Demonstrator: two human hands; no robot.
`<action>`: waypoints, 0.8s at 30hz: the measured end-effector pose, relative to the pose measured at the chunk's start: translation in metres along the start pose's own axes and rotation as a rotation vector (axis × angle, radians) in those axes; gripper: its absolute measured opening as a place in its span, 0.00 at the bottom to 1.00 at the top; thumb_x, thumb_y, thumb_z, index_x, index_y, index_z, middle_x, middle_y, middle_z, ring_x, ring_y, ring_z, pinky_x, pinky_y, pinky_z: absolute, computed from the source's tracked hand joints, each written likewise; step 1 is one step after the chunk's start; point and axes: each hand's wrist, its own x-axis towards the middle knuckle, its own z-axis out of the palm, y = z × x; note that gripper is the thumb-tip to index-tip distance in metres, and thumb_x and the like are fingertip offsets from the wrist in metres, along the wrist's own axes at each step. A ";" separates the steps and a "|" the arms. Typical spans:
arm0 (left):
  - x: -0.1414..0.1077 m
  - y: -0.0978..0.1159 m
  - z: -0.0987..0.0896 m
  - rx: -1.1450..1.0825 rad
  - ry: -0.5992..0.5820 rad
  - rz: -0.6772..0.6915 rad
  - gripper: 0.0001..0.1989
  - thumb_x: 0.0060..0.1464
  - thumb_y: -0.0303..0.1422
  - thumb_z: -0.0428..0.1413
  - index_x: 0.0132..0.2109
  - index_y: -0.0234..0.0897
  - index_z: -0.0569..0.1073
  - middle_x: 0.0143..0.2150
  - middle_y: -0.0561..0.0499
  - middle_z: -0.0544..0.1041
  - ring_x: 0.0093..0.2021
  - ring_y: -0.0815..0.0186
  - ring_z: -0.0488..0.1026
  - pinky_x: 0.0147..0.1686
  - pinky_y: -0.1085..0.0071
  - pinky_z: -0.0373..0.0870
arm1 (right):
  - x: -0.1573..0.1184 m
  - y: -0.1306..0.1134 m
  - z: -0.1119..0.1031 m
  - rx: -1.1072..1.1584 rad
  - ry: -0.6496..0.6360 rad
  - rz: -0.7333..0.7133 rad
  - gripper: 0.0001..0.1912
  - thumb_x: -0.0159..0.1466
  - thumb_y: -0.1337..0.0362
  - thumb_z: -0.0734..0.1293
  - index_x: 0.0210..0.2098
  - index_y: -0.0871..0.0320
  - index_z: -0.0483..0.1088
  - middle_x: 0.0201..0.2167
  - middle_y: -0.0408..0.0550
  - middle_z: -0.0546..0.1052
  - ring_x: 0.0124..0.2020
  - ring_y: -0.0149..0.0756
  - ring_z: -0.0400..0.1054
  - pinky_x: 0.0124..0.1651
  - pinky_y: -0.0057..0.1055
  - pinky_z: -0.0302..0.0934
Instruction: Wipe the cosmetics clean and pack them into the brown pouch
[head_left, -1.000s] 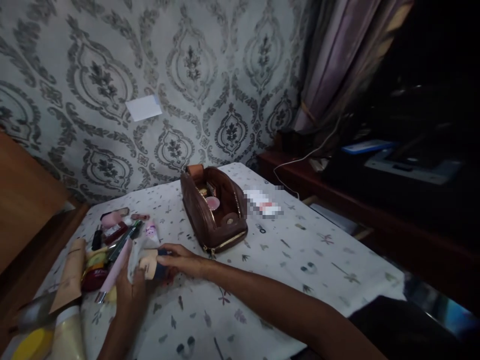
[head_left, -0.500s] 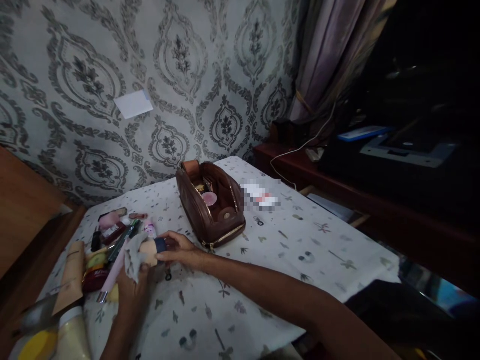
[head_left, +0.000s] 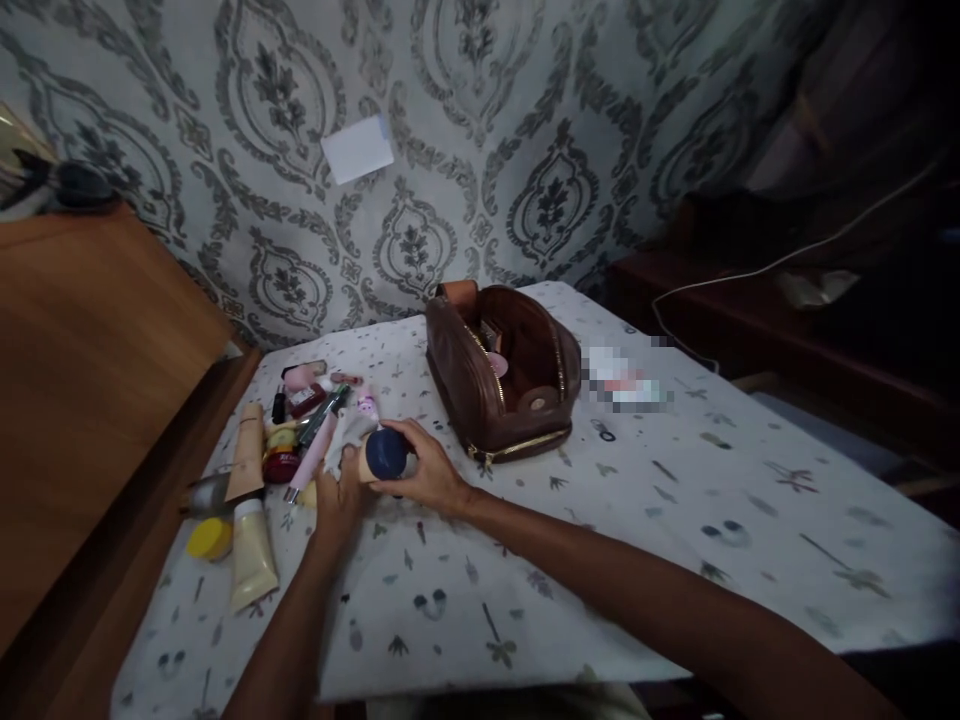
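My right hand (head_left: 433, 470) is closed around a small beige container with a dark blue cap (head_left: 386, 454), and the cap faces me. A pale grey cloth (head_left: 346, 432) is in my left hand (head_left: 339, 492), pressed against the container's beige side. The left fingers are partly hidden behind the cloth and container. Just left of my hands lies a pile of cosmetics with a pink tube (head_left: 313, 455), a dark red jar (head_left: 282, 465) and a peach tube (head_left: 247, 450). Beyond my right hand stands a brown toiletry bag (head_left: 454, 375), unzipped, with a pink round item (head_left: 497, 364) inside.
A cream tube (head_left: 253, 560) and a yellow-lidded jar (head_left: 210, 540) lie at the near left of the patterned tablecloth (head_left: 450, 630). A wooden panel (head_left: 97, 400) borders the left side. A white cable (head_left: 787, 262) runs over the dark red furniture at right.
The view has swung left and down, so the table things appear farther right. The container has turned so its blue cap faces me; both hands keep hold.
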 end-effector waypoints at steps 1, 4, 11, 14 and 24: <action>0.001 0.000 0.000 -0.003 0.018 -0.011 0.29 0.61 0.54 0.44 0.36 0.33 0.76 0.32 0.42 0.79 0.35 0.56 0.77 0.38 0.62 0.76 | 0.000 -0.002 0.000 -0.016 0.005 -0.006 0.37 0.49 0.56 0.79 0.55 0.58 0.65 0.46 0.51 0.71 0.49 0.42 0.67 0.52 0.37 0.62; 0.005 0.001 -0.002 -0.025 0.062 -0.027 0.28 0.59 0.54 0.47 0.37 0.32 0.75 0.31 0.44 0.79 0.34 0.57 0.76 0.37 0.63 0.75 | 0.001 -0.007 -0.001 -0.064 0.020 0.003 0.32 0.48 0.57 0.79 0.49 0.57 0.67 0.42 0.48 0.71 0.46 0.41 0.68 0.49 0.36 0.62; 0.000 -0.008 -0.002 0.082 -0.125 0.274 0.24 0.60 0.45 0.50 0.55 0.33 0.72 0.53 0.39 0.77 0.55 0.52 0.73 0.56 0.55 0.69 | -0.001 -0.003 0.003 -0.007 0.021 0.168 0.29 0.47 0.61 0.75 0.45 0.56 0.63 0.38 0.42 0.73 0.38 0.36 0.68 0.42 0.31 0.63; -0.004 -0.008 0.000 0.190 -0.232 0.459 0.28 0.57 0.41 0.53 0.63 0.38 0.66 0.63 0.39 0.69 0.64 0.50 0.65 0.62 0.52 0.63 | -0.008 0.005 0.002 0.043 0.007 0.147 0.30 0.47 0.62 0.75 0.47 0.56 0.64 0.38 0.44 0.73 0.38 0.39 0.68 0.43 0.33 0.66; -0.004 -0.007 0.001 0.339 -0.262 0.478 0.24 0.60 0.36 0.53 0.63 0.39 0.67 0.61 0.39 0.71 0.61 0.50 0.68 0.57 0.52 0.68 | -0.006 0.012 0.002 -0.282 0.008 0.064 0.13 0.50 0.69 0.68 0.34 0.53 0.63 0.34 0.47 0.71 0.39 0.43 0.66 0.49 0.41 0.64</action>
